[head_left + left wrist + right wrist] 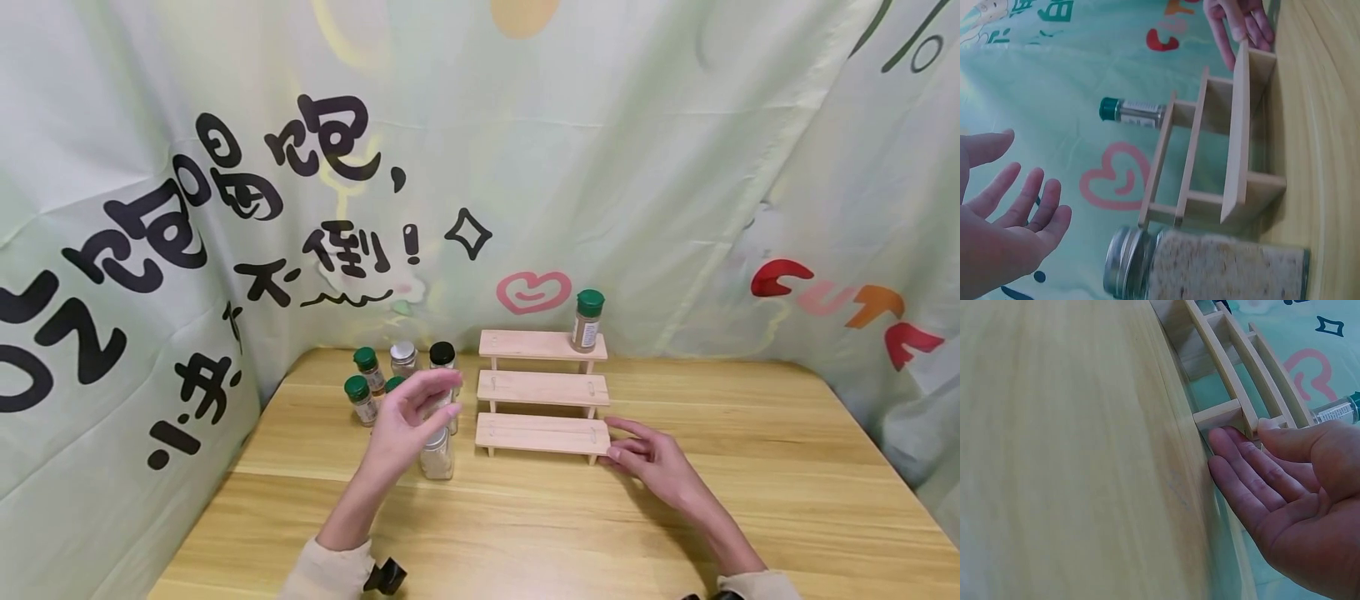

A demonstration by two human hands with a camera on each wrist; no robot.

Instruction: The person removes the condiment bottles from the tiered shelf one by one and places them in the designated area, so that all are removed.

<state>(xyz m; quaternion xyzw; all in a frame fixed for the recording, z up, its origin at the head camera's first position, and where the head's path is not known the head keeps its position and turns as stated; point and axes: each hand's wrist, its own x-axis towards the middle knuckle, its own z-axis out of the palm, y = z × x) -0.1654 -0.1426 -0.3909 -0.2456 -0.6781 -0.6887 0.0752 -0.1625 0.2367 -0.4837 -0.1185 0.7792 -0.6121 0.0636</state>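
Cluster of spice jars (386,375) sits upright on the bench (750,467), just behind and left of the left hand; green, silver and black caps, long axes vertical. One silver-capped jar (437,452) stands directly under the left hand, nearest to it, filled with pale grains; upright too, cap up.

Left hand (411,421) hovers above that jar, fingers spread and loosely extended, thumb apart from the rest. Holds nothing; the left wrist view shows the palm open with clear air between the fingers (1035,200) and the jar cap.

Between the hands: three-step wooden rack (542,392), long axis running left-right, steps rising away from the person. Lowest step nearest both hands. One green-capped jar (588,321) stands upright on the top step at its right end, beyond the right hand.

Right hand (651,462) lies flat on the bench at the rack's right end, fingers straight and together, tips touching the lowest step's end and side support. Thumb rests against the step edge in the right wrist view. No grip, just contact.

Bench is light wood with visible grain. Behind and on both sides hangs a pale green cloth backdrop (600,167) with black characters, a pink heart and coloured letters.
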